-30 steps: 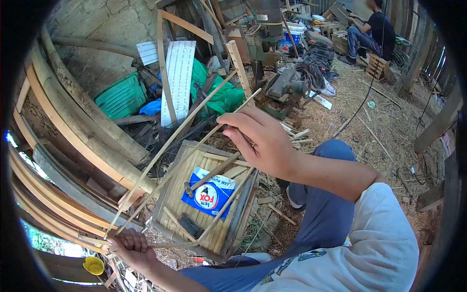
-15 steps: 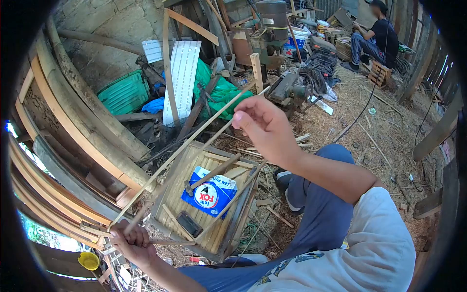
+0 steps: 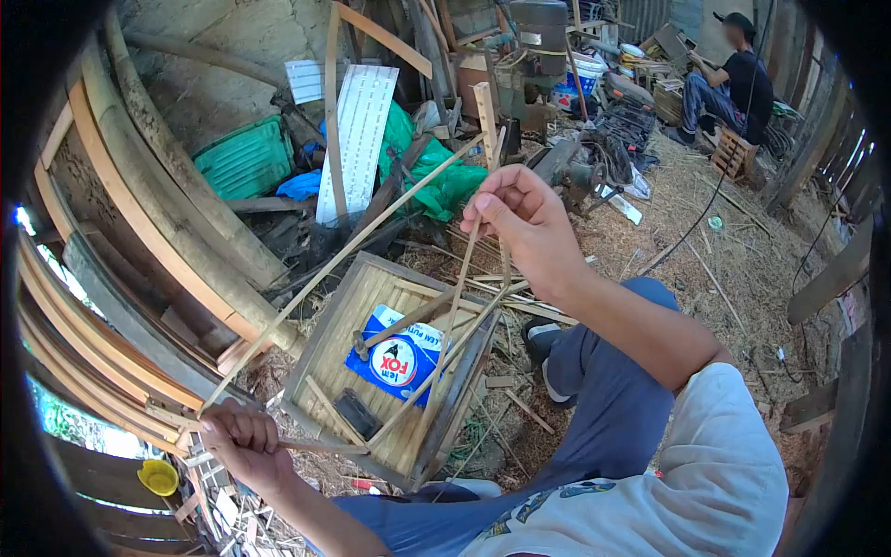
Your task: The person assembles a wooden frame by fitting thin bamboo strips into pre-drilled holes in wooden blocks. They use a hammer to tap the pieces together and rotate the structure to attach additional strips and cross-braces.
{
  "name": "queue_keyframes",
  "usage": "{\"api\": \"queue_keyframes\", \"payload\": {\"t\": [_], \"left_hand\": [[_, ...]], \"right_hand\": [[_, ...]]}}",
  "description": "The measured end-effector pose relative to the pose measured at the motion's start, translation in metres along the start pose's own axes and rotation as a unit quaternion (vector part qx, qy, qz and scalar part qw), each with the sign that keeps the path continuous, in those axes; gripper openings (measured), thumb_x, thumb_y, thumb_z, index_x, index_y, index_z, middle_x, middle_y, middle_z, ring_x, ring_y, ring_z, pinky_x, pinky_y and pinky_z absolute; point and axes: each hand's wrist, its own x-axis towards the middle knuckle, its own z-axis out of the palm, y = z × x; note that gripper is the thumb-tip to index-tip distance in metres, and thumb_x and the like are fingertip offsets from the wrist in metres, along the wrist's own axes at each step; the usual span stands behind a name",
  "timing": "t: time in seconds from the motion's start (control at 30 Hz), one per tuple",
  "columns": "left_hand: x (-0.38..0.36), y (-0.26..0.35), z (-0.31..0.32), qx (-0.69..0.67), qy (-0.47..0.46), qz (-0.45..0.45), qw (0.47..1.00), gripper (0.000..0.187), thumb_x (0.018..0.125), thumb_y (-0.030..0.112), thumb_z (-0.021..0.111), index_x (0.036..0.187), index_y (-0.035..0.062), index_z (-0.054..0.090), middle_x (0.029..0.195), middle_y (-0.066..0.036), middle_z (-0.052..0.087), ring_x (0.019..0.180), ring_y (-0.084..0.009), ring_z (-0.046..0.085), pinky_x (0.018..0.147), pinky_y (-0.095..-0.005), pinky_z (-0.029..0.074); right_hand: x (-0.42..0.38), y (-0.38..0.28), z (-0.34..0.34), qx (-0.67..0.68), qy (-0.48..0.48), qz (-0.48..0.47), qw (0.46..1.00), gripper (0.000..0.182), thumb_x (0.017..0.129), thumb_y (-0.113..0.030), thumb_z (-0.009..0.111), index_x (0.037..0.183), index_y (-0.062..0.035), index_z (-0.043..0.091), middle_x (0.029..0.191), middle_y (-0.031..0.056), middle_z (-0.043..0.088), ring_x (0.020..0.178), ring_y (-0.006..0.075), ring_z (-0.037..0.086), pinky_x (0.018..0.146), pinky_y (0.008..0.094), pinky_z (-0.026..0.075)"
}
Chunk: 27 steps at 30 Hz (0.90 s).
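My left hand (image 3: 243,446) is closed around the lower end of a long thin wooden strip (image 3: 320,278), which slants up past the table to the far side. Another short stick (image 3: 320,446) juts from this fist toward the table's near corner. My right hand (image 3: 529,227) pinches the top of a slim wooden strip (image 3: 464,265) between thumb and fingers; it slants down over the table. On the low slatted wooden table (image 3: 320,362) lie a hammer (image 3: 399,325), a blue Lem Fox packet (image 3: 394,364) and a dark block (image 3: 357,413). More thin strips cross the table's right side.
Curved timber planks (image 3: 158,223) line the left wall. Behind the table are a green crate (image 3: 243,160), a white perforated panel (image 3: 357,139) and green sheeting (image 3: 445,176). A person (image 3: 733,84) sits at the back right. Shavings and sticks litter the ground.
My right hand has closed on a thin strip, which now slants down over the table; before, its fingers were loosely curled. The view has shifted slightly. My left hand keeps its grip.
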Motion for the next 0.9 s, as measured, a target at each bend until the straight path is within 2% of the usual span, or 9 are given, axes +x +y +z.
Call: {"api": "queue_keyframes", "payload": {"t": [0.1,0.17,0.23,0.33,0.37,0.4,0.5,0.73,0.9], "left_hand": [[0.001,0.002,0.006,0.003,-0.02,-0.001,1.0,0.04,0.103,0.039,0.057,0.077,0.0148,0.038,0.062,0.006,0.025,0.046,-0.002,0.017,0.034,-0.0201,0.014],[0.001,0.0,0.003,-0.008,-0.023,0.0,1.0,0.038,0.102,0.04,0.058,0.081,0.0132,0.041,0.064,0.006,0.026,0.047,-0.0015,0.017,0.035,-0.0191,0.016],[0.0,0.002,0.008,-0.013,0.013,-0.006,1.0,0.037,0.101,0.041,0.059,0.082,0.0129,0.044,0.065,0.006,0.027,0.047,-0.0015,0.018,0.036,-0.0188,0.017],[0.002,0.003,0.004,0.003,-0.046,-0.008,0.999,0.036,0.1,0.042,0.061,0.085,0.0129,0.046,0.066,0.007,0.029,0.047,-0.0019,0.019,0.036,-0.0189,0.018],[0.002,0.003,0.007,-0.007,0.0,-0.004,1.0,0.034,0.101,0.036,0.061,0.088,0.0051,0.054,0.059,0.007,0.031,0.044,-0.0024,0.021,0.037,-0.02,0.016],[0.0,0.001,0.003,0.003,-0.003,0.004,1.0,0.032,0.101,0.033,0.061,0.09,0.0041,0.056,0.059,0.006,0.032,0.044,-0.0026,0.021,0.036,-0.0202,0.017],[0.0,0.003,0.011,0.018,-0.027,0.014,0.999,0.026,0.101,0.024,0.061,0.087,0.0026,0.055,0.059,0.005,0.032,0.043,-0.0026,0.024,0.036,-0.0204,0.018],[0.001,0.004,0.011,0.035,-0.046,0.012,0.998,0.022,0.101,0.02,0.061,0.088,0.0031,0.056,0.059,0.005,0.033,0.044,-0.0026,0.026,0.037,-0.0205,0.021],[0.002,0.004,0.012,0.033,-0.046,0.014,0.998,0.019,0.102,0.018,0.06,0.09,0.0033,0.057,0.059,0.005,0.036,0.044,-0.0027,0.027,0.037,-0.0203,0.021]], "right_hand": [[0.001,-0.004,-0.003,0.021,0.027,-0.003,0.999,0.009,0.1,-0.005,0.058,0.107,-0.0037,0.054,0.096,0.0103,0.068,0.086,0.019,0.069,0.075,0.031,0.056],[0.007,-0.008,-0.006,0.063,0.06,-0.023,0.996,0.011,0.099,-0.005,0.06,0.108,-0.004,0.054,0.099,0.0123,0.069,0.088,0.0215,0.07,0.076,0.0332,0.058],[0.023,-0.006,-0.027,0.105,0.111,-0.039,0.987,0.014,0.098,-0.005,0.062,0.109,-0.004,0.054,0.102,0.0151,0.069,0.091,0.0265,0.071,0.08,0.0372,0.061],[0.033,-0.012,-0.043,0.109,0.159,-0.059,0.98,0.015,0.097,-0.004,0.063,0.109,-0.0034,0.054,0.105,0.0166,0.069,0.097,0.0295,0.071,0.086,0.0391,0.062],[0.037,-0.01,-0.051,0.11,0.165,-0.058,0.979,0.015,0.097,-0.004,0.063,0.109,-0.0032,0.054,0.105,0.0169,0.068,0.098,0.0299,0.071,0.088,0.0395,0.062],[0.041,-0.009,-0.056,0.11,0.17,-0.057,0.978,0.015,0.097,-0.004,0.063,0.109,-0.0029,0.054,0.106,0.0171,0.068,0.099,0.0303,0.071,0.089,0.0398,0.062],[0.043,-0.005,-0.065,0.097,0.157,-0.038,0.982,0.013,0.097,-0.004,0.063,0.108,-0.0042,0.055,0.109,0.0164,0.069,0.101,0.0271,0.071,0.087,0.0357,0.063],[0.039,-0.006,-0.057,0.086,0.136,-0.03,0.987,0.009,0.098,-0.005,0.061,0.106,-0.0063,0.057,0.109,0.0135,0.07,0.1,0.0235,0.071,0.083,0.0317,0.064],[0.038,-0.006,-0.056,0.085,0.136,-0.022,0.987,0.01,0.099,-0.005,0.06,0.108,-0.0058,0.055,0.113,0.0149,0.069,0.101,0.0237,0.071,0.083,0.0315,0.064]]}}
